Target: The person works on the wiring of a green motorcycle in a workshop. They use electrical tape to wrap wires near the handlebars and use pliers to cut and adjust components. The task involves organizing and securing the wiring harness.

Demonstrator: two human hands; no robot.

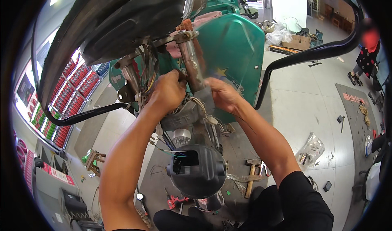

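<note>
Forearms [125,159] flank the right metal tube [188,58], perhaps for reaching wires [149,80]; whether left hand [169,91] or right hand [223,95] grips, I cannot tell.

A stout metal tube [190,62], silvery and streaked with brown, slants from upper left to lower right, its upper end caught in a scuffed metal clamp [185,36]. A second, similar tube [130,79] stands to its left, also leaning, with a clear gap between the two. In that gap hangs a loose bundle of thin wires [147,73], grey and dark for the most part, with a few yellow, green and red strands, bunched and partly hidden lower down. A dull grey sleeve [206,99] sits around or against the first tube's lower part; which of these cannot be told.
</note>
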